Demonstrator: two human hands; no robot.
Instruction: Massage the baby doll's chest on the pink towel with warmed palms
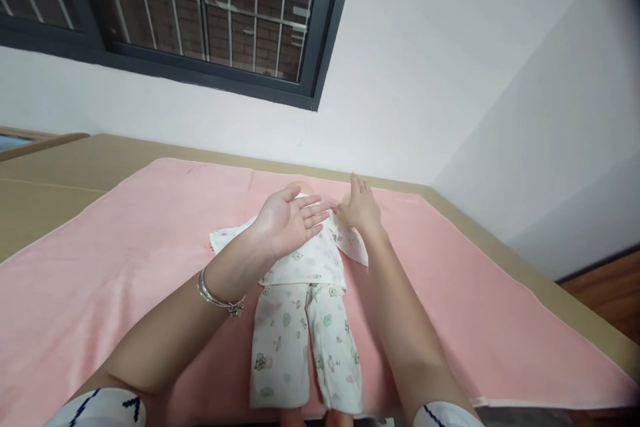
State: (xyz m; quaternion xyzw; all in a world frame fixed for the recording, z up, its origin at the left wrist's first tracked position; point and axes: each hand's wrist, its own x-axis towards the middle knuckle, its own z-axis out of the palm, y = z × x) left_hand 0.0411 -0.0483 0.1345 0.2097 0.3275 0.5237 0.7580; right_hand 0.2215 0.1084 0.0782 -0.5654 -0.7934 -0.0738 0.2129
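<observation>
A small white printed shirt [305,270] and matching pants [280,347] are laid out on a pink blanket [165,247], the shirt at the top and the pants just below it. My left hand [293,220] is over the shirt's upper part, palm turned up, fingers apart and holding nothing. By the shirt's right sleeve [353,243], my right hand [361,205] has its fingers stretched toward the wall. A pale yellowish patch shows beside its thumb; I cannot make out what it is. Behind my left hand, a rounded skin-toned shape [301,185] is mostly hidden.
The blanket covers a tan surface [55,170] that meets a white wall [400,80]. A dark-framed window [210,70] with metal bars is at the upper left. Brown wood [607,290] shows at the right edge. Two skin-toned ends [291,417] show below the pant legs.
</observation>
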